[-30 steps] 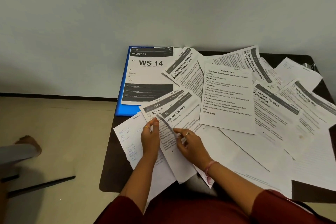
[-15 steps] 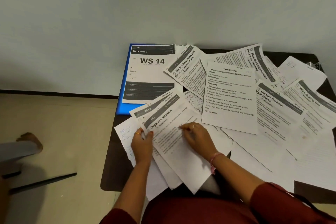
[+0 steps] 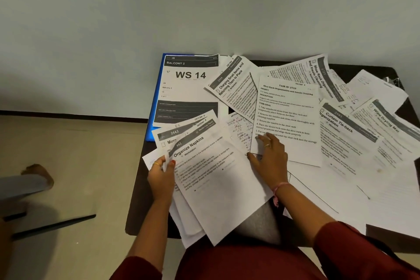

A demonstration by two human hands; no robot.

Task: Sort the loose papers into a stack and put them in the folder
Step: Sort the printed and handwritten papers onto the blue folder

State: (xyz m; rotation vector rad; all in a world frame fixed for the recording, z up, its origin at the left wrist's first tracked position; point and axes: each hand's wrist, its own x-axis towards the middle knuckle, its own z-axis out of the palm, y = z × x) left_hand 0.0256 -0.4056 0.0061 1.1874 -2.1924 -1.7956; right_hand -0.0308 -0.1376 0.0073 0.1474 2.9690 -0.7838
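Note:
Loose printed sheets lie scattered over a dark table (image 3: 138,191). My left hand (image 3: 161,176) grips the left edge of a small fanned bundle topped by the "Organize Napkins" sheet (image 3: 218,179). My right hand (image 3: 269,158) lies on the lower left corner of the "Shoe Rack Organization" task sheet (image 3: 287,120), thumb at the sheet's bottom edge and fingers on top. A blue folder (image 3: 159,88) sits at the table's far left corner, mostly covered by the "WS 14" sheet (image 3: 189,88).
More sheets spread to the right: "Charging Small Items" (image 3: 234,88), "Curtain Tie-back Organization" (image 3: 341,134), "Wipe Drying Mat" (image 3: 386,125). A wall stands right behind the table. On the floor at left are another person's foot (image 3: 37,174) and a dark strip (image 3: 54,226).
The "Organize Napkins" sheet has been slid onto the bundle in my left hand. My right hand has left it and moved up and right onto the shoe rack sheet's corner.

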